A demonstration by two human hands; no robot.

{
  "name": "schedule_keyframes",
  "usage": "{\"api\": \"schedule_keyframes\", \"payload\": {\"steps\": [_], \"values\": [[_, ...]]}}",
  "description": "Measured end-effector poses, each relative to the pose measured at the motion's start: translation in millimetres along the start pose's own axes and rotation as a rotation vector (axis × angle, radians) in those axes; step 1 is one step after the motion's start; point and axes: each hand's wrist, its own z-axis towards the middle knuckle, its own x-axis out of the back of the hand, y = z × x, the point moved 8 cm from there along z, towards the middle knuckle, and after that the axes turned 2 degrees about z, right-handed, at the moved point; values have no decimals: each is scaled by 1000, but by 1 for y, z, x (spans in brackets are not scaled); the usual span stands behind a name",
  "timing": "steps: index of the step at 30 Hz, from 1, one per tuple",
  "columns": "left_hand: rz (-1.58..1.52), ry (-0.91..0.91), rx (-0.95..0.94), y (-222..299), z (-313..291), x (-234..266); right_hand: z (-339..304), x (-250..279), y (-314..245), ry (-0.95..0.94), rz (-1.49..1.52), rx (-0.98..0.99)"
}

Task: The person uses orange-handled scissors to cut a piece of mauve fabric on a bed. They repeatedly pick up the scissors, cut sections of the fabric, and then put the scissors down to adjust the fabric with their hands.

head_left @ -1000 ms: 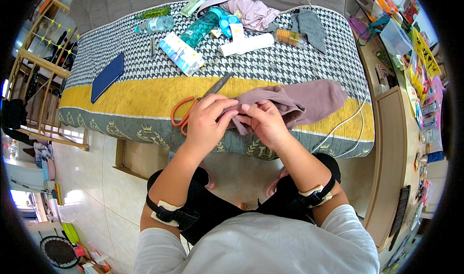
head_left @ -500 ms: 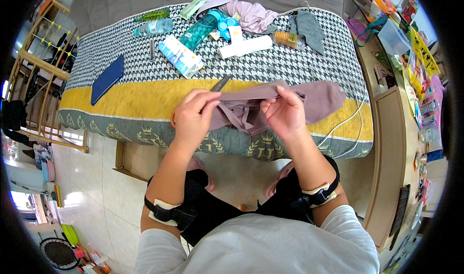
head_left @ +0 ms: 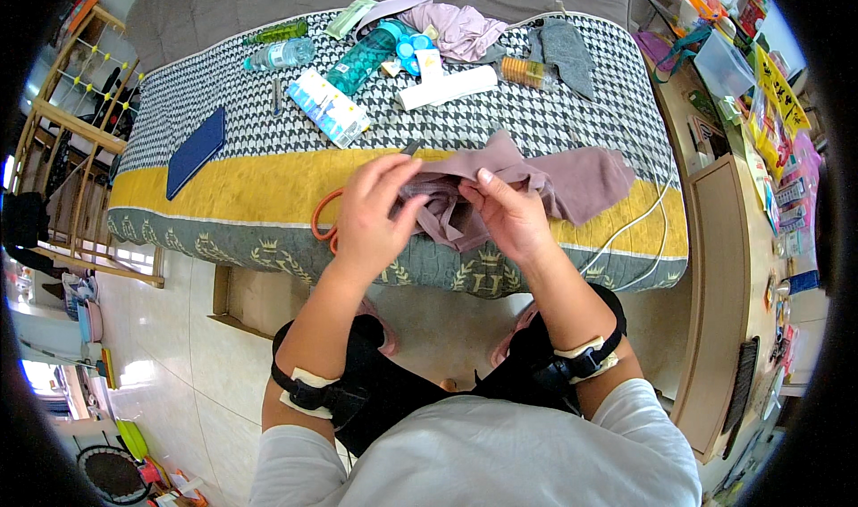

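Note:
A mauve piece of clothing [head_left: 585, 185] lies bunched on the front of the bed, part of it lifted between my hands. My right hand [head_left: 511, 221] pinches its raised edge between thumb and fingers. At the cloth's left end, my left hand [head_left: 371, 216] has its thumb and fingers apart, the fingertips close to the fabric; whether they touch it is hard to see. Scissors lie under and behind my left hand: the orange handle [head_left: 319, 219] shows to its left, and the dark blade tip [head_left: 413, 147] sticks out beyond its fingers.
Farther back on the bed [head_left: 268, 176] lie a dark blue notebook [head_left: 196, 153], a blue-white packet [head_left: 328, 107], a teal bottle [head_left: 365, 57], a clear bottle [head_left: 280, 54], a white roll [head_left: 447, 88] and grey cloth [head_left: 566, 55]. A white cable [head_left: 617, 239] runs down the right side.
My left thumb and fingers have spread from their pinch on the cloth, uncovering the orange scissor handle. My right hand has moved slightly left, and the stretched edge now bunches up.

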Motion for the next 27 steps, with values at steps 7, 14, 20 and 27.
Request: {"api": "schedule_keyframes", "payload": {"steps": [7,14,20,27], "values": [[-36,28,-47,-2,-4,-14,-10,-21,-8,-24,-253,128],[213,-40,412,-98,-21,9,-8,-6,-17,-23,-257,105],[394,-387,465,-135,-63,6,-7,-14,-23,-27,-160,147],[506,-417,316,-97,-61,-11,-7,-11,-26,-43,-150,186]]}}
